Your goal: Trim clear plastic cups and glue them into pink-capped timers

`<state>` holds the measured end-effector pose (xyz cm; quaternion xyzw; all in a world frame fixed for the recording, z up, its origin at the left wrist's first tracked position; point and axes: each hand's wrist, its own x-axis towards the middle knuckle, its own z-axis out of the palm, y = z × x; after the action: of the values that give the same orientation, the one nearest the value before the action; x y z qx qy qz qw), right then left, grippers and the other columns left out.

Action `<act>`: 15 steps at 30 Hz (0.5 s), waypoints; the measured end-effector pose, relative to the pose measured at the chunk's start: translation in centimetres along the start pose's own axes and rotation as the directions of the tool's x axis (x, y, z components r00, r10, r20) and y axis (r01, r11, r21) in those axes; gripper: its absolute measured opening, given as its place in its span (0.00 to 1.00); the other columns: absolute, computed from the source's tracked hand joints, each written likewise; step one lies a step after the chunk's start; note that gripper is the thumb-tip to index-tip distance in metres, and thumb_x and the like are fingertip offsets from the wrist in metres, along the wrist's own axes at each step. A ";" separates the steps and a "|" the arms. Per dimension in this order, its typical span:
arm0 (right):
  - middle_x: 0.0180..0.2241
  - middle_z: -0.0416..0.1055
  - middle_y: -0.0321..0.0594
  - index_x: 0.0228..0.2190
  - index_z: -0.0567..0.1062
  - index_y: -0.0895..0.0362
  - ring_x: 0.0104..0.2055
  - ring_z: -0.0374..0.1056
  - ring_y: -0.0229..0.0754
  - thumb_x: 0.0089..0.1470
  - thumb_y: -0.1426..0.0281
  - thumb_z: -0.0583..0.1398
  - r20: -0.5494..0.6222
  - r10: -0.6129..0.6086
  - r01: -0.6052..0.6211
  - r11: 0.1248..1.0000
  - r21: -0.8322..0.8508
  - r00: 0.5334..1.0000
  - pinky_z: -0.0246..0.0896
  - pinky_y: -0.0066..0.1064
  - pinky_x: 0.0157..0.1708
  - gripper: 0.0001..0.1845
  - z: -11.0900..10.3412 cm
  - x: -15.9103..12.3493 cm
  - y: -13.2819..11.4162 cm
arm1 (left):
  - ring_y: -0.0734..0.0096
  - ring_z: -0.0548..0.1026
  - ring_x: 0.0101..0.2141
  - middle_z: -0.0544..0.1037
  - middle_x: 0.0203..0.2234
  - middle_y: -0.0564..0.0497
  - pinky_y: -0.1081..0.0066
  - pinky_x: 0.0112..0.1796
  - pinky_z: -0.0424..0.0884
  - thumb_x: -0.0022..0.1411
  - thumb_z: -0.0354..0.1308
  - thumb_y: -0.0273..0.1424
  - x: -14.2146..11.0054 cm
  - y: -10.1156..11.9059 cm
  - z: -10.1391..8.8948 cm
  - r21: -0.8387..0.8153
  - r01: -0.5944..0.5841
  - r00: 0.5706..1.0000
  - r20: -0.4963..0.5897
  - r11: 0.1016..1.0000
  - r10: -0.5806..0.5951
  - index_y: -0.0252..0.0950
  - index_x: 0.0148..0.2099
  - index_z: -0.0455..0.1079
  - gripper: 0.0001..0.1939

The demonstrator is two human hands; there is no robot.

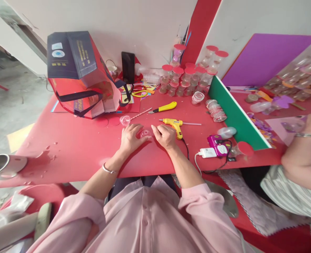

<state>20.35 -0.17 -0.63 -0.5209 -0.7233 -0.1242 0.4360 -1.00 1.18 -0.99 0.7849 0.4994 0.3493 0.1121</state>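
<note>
I see the left hand [130, 138] holding a clear plastic piece [145, 133], best steadied lightly, while the right hand [166, 136] curls closed, any contents hidden.

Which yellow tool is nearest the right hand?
The glue gun, just beside the right hand, with a black cord; the knife and scissors lie farther toward the wall.

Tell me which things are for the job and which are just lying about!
Probably for the job:
- clear plastic piece between the hands
- yellow glue gun
- yellow-handled knife
- red-topped plastic shapes

Probably just lying about:
- metal mug
- black phone
- big bag
</note>
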 end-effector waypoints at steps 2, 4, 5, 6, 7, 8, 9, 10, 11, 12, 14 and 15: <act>0.18 0.67 0.34 0.20 0.66 0.51 0.22 0.62 0.37 0.73 0.58 0.57 -0.030 0.025 -0.026 0.999 -0.029 0.999 0.55 0.34 0.30 0.28 -0.1 0.1 0.5 | 0.53 0.80 0.48 0.83 0.45 0.45 0.55 0.53 0.72 0.64 0.68 0.45 0.4 -0.4 -0.7 -0.008 0.048 0.992 -0.115 0.999 -0.049 0.41 0.48 0.79 0.16; 0.19 0.69 0.35 0.20 0.67 0.51 0.23 0.63 0.38 0.73 0.58 0.58 -0.092 0.061 -0.068 0.994 -0.080 0.994 0.54 0.35 0.30 0.27 -0.6 0.2 1.3 | 0.54 0.78 0.48 0.80 0.45 0.44 0.56 0.52 0.73 0.66 0.66 0.40 1.0 -1.2 -1.5 0.011 0.136 0.954 -0.270 0.991 -0.128 0.41 0.46 0.79 0.11; 0.19 0.70 0.36 0.21 0.68 0.51 0.23 0.64 0.39 0.73 0.59 0.58 -0.134 0.071 -0.087 0.989 -0.120 0.988 0.54 0.35 0.30 0.26 -0.8 0.2 1.7 | 0.54 0.77 0.49 0.78 0.47 0.43 0.56 0.51 0.73 0.64 0.67 0.38 1.3 -1.7 -1.9 0.026 0.191 0.926 -0.335 0.981 -0.172 0.41 0.47 0.79 0.11; 0.20 0.71 0.37 0.22 0.69 0.51 0.24 0.65 0.39 0.73 0.60 0.59 -0.178 0.075 -0.106 0.980 -0.168 0.981 0.53 0.35 0.30 0.25 -1.1 0.3 2.1 | 0.53 0.76 0.49 0.77 0.50 0.43 0.56 0.50 0.74 0.63 0.68 0.37 1.7 -2.2 -2.2 0.040 0.246 0.903 -0.372 0.968 -0.214 0.41 0.50 0.79 0.14; 0.20 0.72 0.37 0.22 0.69 0.51 0.24 0.65 0.40 0.72 0.61 0.59 -0.218 0.076 -0.124 0.968 -0.216 0.973 0.53 0.35 0.29 0.24 -1.4 0.3 2.4 | 0.53 0.75 0.50 0.75 0.53 0.42 0.56 0.49 0.74 0.61 0.69 0.37 2.0 -2.8 -2.4 0.052 0.295 0.889 -0.381 0.954 -0.255 0.41 0.52 0.78 0.18; 0.21 0.72 0.37 0.23 0.70 0.51 0.24 0.65 0.40 0.72 0.61 0.60 -0.253 0.071 -0.139 0.956 -0.260 0.965 0.53 0.36 0.29 0.23 -1.7 0.4 2.7 | 0.53 0.75 0.49 0.74 0.55 0.41 0.56 0.48 0.74 0.60 0.70 0.36 2.2 -3.3 -2.6 0.056 0.334 0.883 -0.369 0.941 -0.291 0.41 0.54 0.78 0.21; 0.20 0.72 0.37 0.23 0.69 0.51 0.24 0.65 0.40 0.72 0.61 0.60 -0.277 0.067 -0.150 0.945 -0.291 0.959 0.52 0.36 0.29 0.23 -1.8 0.4 3.0 | 0.55 0.76 0.47 0.74 0.55 0.41 0.57 0.46 0.74 0.59 0.71 0.36 2.5 -3.8 -2.7 0.050 0.356 0.882 -0.347 0.933 -0.318 0.40 0.55 0.78 0.21; 0.20 0.71 0.37 0.22 0.69 0.51 0.24 0.64 0.41 0.71 0.61 0.60 -0.289 0.066 -0.157 0.940 -0.304 0.955 0.51 0.36 0.28 0.23 -1.9 0.4 3.2 | 0.57 0.76 0.45 0.75 0.54 0.41 0.58 0.45 0.74 0.60 0.69 0.35 2.7 -4.3 -2.7 0.029 0.366 0.882 -0.328 0.930 -0.337 0.39 0.54 0.78 0.19; 0.19 0.70 0.37 0.22 0.69 0.51 0.23 0.64 0.41 0.71 0.61 0.60 -0.291 0.071 -0.162 0.939 -0.304 0.954 0.50 0.36 0.28 0.24 -1.9 0.4 3.2 | 0.60 0.76 0.43 0.77 0.50 0.42 0.59 0.45 0.74 0.62 0.67 0.33 2.9 -4.7 -2.7 -0.008 0.365 0.880 -0.325 0.931 -0.347 0.38 0.50 0.79 0.14; 0.19 0.70 0.37 0.21 0.68 0.51 0.23 0.63 0.41 0.72 0.60 0.60 -0.280 0.081 -0.164 0.943 -0.289 0.957 0.49 0.36 0.28 0.25 -1.8 0.4 3.3 | 0.62 0.76 0.40 0.78 0.45 0.43 0.60 0.44 0.74 0.63 0.65 0.31 3.1 -5.0 -2.7 -0.063 0.357 0.871 -0.337 0.932 -0.357 0.37 0.45 0.80 0.09; 0.19 0.70 0.37 0.21 0.67 0.51 0.23 0.63 0.40 0.72 0.59 0.59 -0.225 0.124 -0.175 0.959 -0.224 0.966 0.49 0.36 0.28 0.26 -1.7 0.6 3.2 | 0.66 0.75 0.35 0.79 0.37 0.46 0.63 0.41 0.75 0.63 0.62 0.29 3.4 -5.1 -2.6 -0.249 0.339 0.838 -0.359 0.907 -0.411 0.37 0.39 0.78 0.04; 0.19 0.70 0.37 0.20 0.67 0.51 0.23 0.63 0.40 0.72 0.58 0.58 -0.191 0.149 -0.185 0.965 -0.187 0.970 0.50 0.36 0.28 0.27 -1.7 0.7 3.0 | 0.68 0.75 0.32 0.78 0.33 0.48 0.65 0.37 0.75 0.63 0.62 0.30 3.5 -4.9 -2.6 -0.380 0.330 0.819 -0.340 0.864 -0.462 0.37 0.38 0.78 0.04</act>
<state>23.76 0.47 0.08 -0.6093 -0.6189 -0.2054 0.4512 -5.26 6.05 -0.14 0.5413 0.6054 0.5508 0.1925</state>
